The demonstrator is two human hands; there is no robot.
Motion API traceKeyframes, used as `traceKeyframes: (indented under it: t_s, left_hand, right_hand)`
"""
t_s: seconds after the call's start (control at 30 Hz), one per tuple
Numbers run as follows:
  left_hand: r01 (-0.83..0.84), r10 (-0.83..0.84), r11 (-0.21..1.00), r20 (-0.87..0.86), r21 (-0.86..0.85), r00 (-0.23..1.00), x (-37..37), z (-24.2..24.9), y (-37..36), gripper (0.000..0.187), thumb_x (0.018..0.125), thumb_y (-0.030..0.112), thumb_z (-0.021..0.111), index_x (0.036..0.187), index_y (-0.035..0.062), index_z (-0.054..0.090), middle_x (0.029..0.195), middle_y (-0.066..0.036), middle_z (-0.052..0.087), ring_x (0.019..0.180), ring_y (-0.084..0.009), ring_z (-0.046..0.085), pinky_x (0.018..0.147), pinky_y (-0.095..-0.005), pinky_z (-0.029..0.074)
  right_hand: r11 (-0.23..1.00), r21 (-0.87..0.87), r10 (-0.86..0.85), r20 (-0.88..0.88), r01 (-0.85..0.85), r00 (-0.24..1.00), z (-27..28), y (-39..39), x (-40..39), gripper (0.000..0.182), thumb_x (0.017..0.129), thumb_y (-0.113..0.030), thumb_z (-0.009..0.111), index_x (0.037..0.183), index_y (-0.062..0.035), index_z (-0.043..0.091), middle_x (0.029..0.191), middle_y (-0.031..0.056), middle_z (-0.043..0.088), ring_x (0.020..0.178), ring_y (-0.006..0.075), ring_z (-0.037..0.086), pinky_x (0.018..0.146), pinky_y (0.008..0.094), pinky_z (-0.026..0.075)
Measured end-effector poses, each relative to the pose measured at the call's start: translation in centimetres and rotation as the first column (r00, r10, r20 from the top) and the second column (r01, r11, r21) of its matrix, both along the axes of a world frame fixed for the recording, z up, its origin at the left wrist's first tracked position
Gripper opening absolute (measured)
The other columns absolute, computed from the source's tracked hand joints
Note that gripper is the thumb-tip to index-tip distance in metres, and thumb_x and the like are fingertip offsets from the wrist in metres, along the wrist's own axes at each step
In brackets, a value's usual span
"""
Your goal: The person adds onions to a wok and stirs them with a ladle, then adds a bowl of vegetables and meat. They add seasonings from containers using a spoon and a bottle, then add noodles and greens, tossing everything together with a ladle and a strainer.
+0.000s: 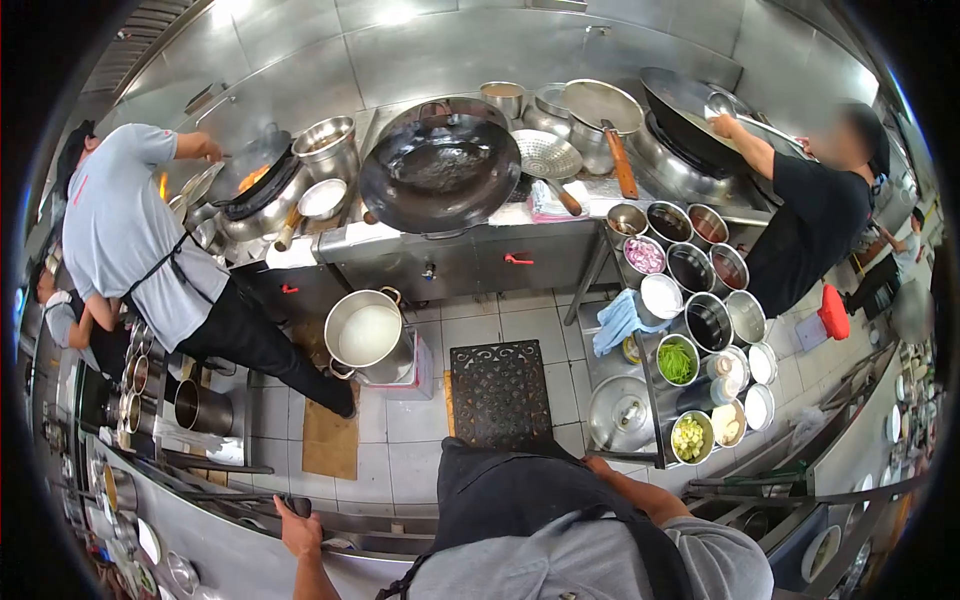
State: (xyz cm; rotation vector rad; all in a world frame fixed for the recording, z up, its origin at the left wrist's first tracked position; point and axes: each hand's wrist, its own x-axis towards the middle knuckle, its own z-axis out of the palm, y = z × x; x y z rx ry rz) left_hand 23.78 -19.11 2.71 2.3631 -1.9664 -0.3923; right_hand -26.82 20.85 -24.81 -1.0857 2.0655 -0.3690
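Note:
My left hand point(298, 533) is low at the left, by the edge of the steel counter point(250, 555) behind me. Its fingers curl against a small dark object point(298, 506) whose kind I cannot make out. My right hand point(600, 466) is beside my black apron point(500, 480), near the lower corner of the rack of ingredient pots. Its fingers are mostly hidden. The nearest pots there hold chopped yellow-green pieces point(688, 438) and pale slices point(728, 424). In front of me lies a black perforated floor mat point(499, 395).
A large black wok point(440, 175) sits on the range, with a strainer point(548, 155) beside it. A pot of whitish liquid point(364, 336) stands on a box. Co-workers in grey point(140, 225) and black point(815, 220) work at woks on either side.

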Motion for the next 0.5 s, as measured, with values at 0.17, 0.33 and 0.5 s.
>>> traceKeyframes:
  t_s: [0.17, 0.33, 0.5]
  left_hand:
    - [0.053, -0.052, 0.998, 0.017, -0.034, 0.998, 0.6, -0.6, -0.2, 0.087, 0.072, 0.019, 0.077, 0.146, 0.0071, 0.034, 0.127, -0.023, 0.061, 0.116, -0.0401, 0.059, 0.1, -0.0445, 0.046]
    - [0.049, -0.05, 0.998, -0.015, -0.046, 0.999, 0.9, -0.9, -0.3, 0.086, 0.071, 0.019, 0.076, 0.146, 0.0071, 0.034, 0.129, -0.023, 0.06, 0.116, -0.0407, 0.059, 0.099, -0.0453, 0.046]
    - [0.034, -0.034, 0.999, -0.015, -0.023, 0.999, 1.1, -0.9, -0.4, 0.084, 0.072, 0.023, 0.073, 0.145, 0.0068, 0.035, 0.127, -0.021, 0.061, 0.113, -0.0397, 0.061, 0.097, -0.0457, 0.048]
  right_hand:
    - [0.998, 0.049, -0.029, 0.076, 0.025, 0.997, -1.1, 0.5, -0.3, 0.043, 0.085, -0.036, 0.059, 0.11, -0.0028, 0.07, 0.111, 0.0223, 0.068, 0.102, 0.0399, 0.065, 0.089, 0.0453, 0.05]
    - [0.99, -0.036, -0.128, 0.169, 0.136, 0.977, -1.2, 1.0, -0.6, 0.035, 0.086, -0.024, 0.058, 0.112, -0.0042, 0.069, 0.11, 0.0227, 0.068, 0.104, 0.0392, 0.064, 0.088, 0.0444, 0.05]
    - [0.999, 0.006, -0.048, -0.051, 0.049, 0.998, -0.6, 0.5, -1.0, 0.03, 0.089, -0.024, 0.053, 0.105, -0.004, 0.07, 0.107, 0.0212, 0.068, 0.1, 0.0381, 0.066, 0.084, 0.0445, 0.051]
